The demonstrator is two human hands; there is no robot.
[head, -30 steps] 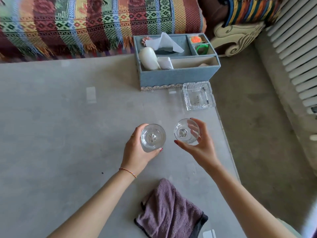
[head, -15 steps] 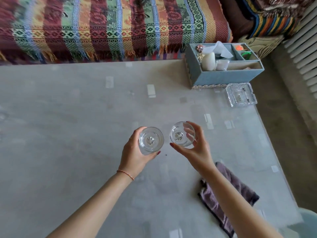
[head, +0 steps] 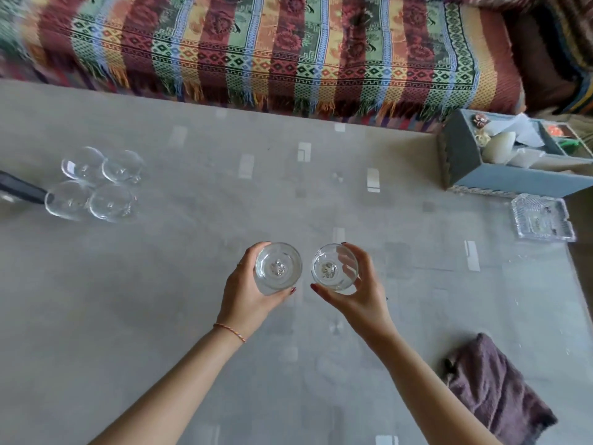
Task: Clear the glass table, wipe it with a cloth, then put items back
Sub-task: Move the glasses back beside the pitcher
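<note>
Glass worktop (head: 192, 316): left hand (head: 247, 293) grips one glass (head: 278, 268), right hand (head: 359, 293) another glass (head: 333, 267), mid-surface. Four glasses (head: 93, 184) far left; cloth (head: 494, 387) near right edge.

Two clear glasses (head: 278, 268) (head: 333, 267) upright above the glass table (head: 192, 284); purple cloth (head: 494, 390) seemingly crumpled near-right.

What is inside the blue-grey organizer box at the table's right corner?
The organizer box shows a white egg-shaped object, tissue paper and small orange and green items; its front wall hides anything lower.
</note>
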